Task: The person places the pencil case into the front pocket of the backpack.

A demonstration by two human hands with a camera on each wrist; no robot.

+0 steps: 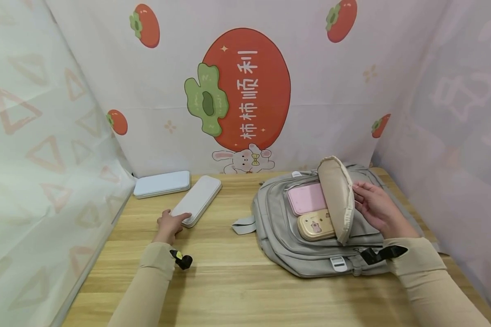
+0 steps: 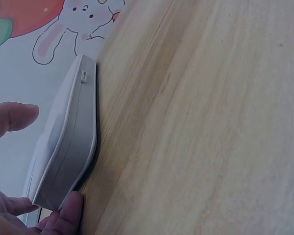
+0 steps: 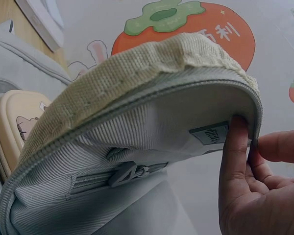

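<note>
A white pencil case [image 1: 199,200] lies flat on the table at left of centre. My left hand [image 1: 169,225] is at its near end, with fingertips at the end's lower edge; in the left wrist view the thumb [image 2: 14,117] is raised apart from the lid. A grey backpack [image 1: 270,222] lies on its back at the right. My right hand [image 1: 378,209] pinches the edge of its front pocket flap [image 1: 337,200] and holds it up. Inside the opened pocket are a pink case [image 1: 307,198] and a yellow case [image 1: 316,225] with a small bear picture, both partly covered by the flap.
A light blue case [image 1: 162,183] lies behind the white one, close to the back wall. A grey strap [image 1: 244,225] sticks out from the backpack's left side onto the wooden table [image 1: 229,290]. Printed cloth walls [image 1: 163,72] enclose the back and both sides.
</note>
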